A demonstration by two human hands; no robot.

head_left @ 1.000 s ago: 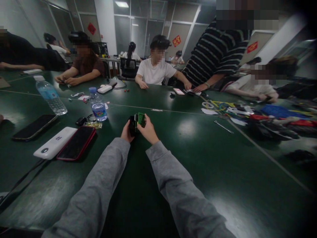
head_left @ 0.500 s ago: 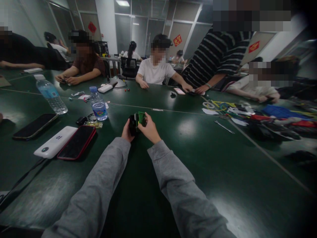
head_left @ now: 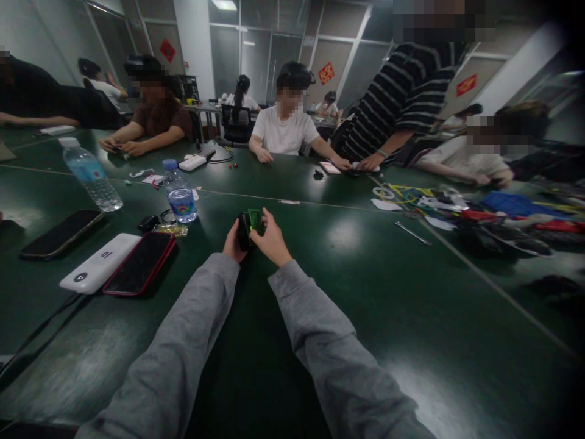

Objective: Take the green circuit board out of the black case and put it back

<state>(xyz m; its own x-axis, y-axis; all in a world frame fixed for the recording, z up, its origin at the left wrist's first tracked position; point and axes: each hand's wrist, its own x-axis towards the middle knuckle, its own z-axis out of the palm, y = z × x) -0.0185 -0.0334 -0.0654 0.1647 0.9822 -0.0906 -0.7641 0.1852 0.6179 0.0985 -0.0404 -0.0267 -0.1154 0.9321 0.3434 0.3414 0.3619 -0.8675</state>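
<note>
My left hand (head_left: 233,242) is closed around a small black casing (head_left: 244,227) over the middle of the dark green table (head_left: 347,292). Between thumb and fingers, my right hand (head_left: 273,239) grips a green circuit board (head_left: 255,219) by its right side. The board stands tilted against the casing's right side. Whether the two are joined I cannot tell, as the fingers cover part of both.
To the left are two water bottles (head_left: 181,198), a white power bank (head_left: 103,262), a red-edged phone (head_left: 141,262) and a black phone (head_left: 61,233). At right lie a wrench (head_left: 411,233) and tangled cables (head_left: 512,219). Several people sit or stand across the table.
The circuit board has come closer to the black casing, and the gap between them has narrowed. My right hand has shifted slightly left with it. Both hands keep their hold.
</note>
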